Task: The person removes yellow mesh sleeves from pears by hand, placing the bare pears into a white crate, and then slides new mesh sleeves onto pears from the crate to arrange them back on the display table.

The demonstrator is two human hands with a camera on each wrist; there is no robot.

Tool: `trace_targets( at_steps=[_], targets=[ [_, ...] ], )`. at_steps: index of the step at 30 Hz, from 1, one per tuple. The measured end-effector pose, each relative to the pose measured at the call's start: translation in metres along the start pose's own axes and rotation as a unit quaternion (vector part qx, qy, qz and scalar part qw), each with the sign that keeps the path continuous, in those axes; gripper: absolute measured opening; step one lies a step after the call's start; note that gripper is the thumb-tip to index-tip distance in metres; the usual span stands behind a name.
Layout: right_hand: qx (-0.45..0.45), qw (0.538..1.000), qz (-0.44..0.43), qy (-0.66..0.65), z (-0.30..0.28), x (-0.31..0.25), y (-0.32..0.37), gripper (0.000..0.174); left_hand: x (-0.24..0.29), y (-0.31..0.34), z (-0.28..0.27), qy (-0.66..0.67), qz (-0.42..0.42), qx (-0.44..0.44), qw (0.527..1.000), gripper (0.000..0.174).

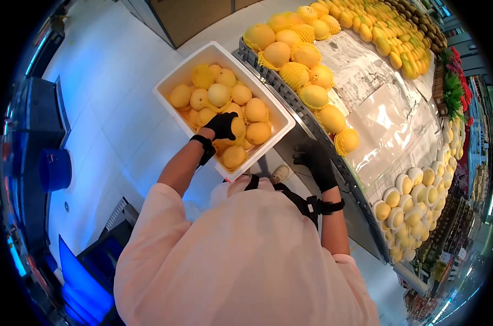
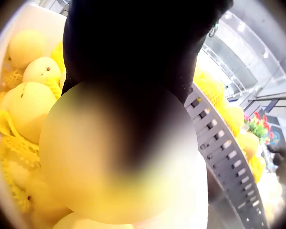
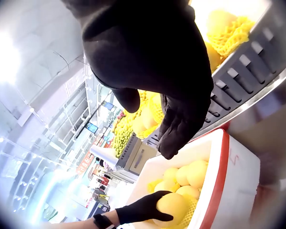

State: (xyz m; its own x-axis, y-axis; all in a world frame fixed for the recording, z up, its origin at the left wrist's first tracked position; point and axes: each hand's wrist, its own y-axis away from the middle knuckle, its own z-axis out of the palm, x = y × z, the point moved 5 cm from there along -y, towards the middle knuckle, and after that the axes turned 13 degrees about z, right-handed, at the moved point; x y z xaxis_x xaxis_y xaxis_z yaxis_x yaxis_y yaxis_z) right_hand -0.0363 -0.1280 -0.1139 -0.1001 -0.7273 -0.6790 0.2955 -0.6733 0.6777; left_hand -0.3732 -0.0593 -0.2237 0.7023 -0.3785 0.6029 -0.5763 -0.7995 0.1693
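Note:
My gloved left hand (image 1: 221, 126) grips a round yellow melon (image 1: 238, 128) inside a white foam box (image 1: 177, 72). In the left wrist view that melon (image 2: 109, 191) fills the middle, smooth and blurred, below the dark glove. More yellow melons (image 1: 242, 94) surround it, some bare and others in yellow foam nets (image 1: 203, 76). My gloved right hand (image 1: 316, 163) hovers beside the display stand's slatted edge, its fingers loosely bent and holding nothing. From the right wrist, the same hand (image 3: 152, 62) appears above the box with its thumb apart from the fingers.
Netted melons (image 1: 295, 75) line the grey slatted edge (image 1: 290, 98) of the sloping stand. Plastic sheeting (image 1: 387, 119) covers the stand's middle. White-wrapped yellow fruit (image 1: 415, 195) lies on its near part, longer yellow fruit (image 1: 366, 27) farther up. A blue bin (image 1: 55, 170) stands on the floor at left.

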Motion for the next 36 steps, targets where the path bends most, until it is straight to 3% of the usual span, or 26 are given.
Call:
trace_targets(
  at_steps=[4, 6, 17, 23, 27, 30, 36],
  targets=[
    [0.033, 0.999, -0.002, -0.018, -0.006, 0.003, 0.017, 0.028, -0.008, -0.005, 0.023, -0.024, -0.012, -0.045, 0.999, 0.082],
    [0.039, 0.999, -0.009, -0.033, -0.008, 0.005, 0.024, 0.028, -0.019, -0.01, 0.034, -0.053, 0.012, -0.024, 0.998, 0.083],
    [0.068, 0.997, -0.006, -0.035, -0.012, 0.004, 0.035, 0.032, 0.0, -0.019, 0.033, -0.132, -0.051, -0.066, 0.988, 0.078],
    [0.049, 0.996, -0.006, -0.072, -0.029, 0.013, 0.029, 0.033, 0.005, -0.021, 0.021, -0.127, -0.037, -0.046, 0.99, 0.069],
    [0.07, 0.995, -0.015, -0.063, -0.027, 0.005, 0.037, 0.029, 0.025, -0.028, 0.0, -0.046, 0.016, 0.13, 0.99, 0.048],
    [0.061, 0.995, -0.023, -0.077, -0.033, 0.004, 0.037, 0.03, 0.039, -0.034, -0.009, 0.012, 0.076, 0.221, 0.972, 0.044],
    [0.095, 0.994, -0.031, -0.052, -0.051, 0.002, 0.035, 0.027, 0.073, -0.042, -0.014, 0.159, 0.069, 0.256, 0.951, 0.025]
  ],
)
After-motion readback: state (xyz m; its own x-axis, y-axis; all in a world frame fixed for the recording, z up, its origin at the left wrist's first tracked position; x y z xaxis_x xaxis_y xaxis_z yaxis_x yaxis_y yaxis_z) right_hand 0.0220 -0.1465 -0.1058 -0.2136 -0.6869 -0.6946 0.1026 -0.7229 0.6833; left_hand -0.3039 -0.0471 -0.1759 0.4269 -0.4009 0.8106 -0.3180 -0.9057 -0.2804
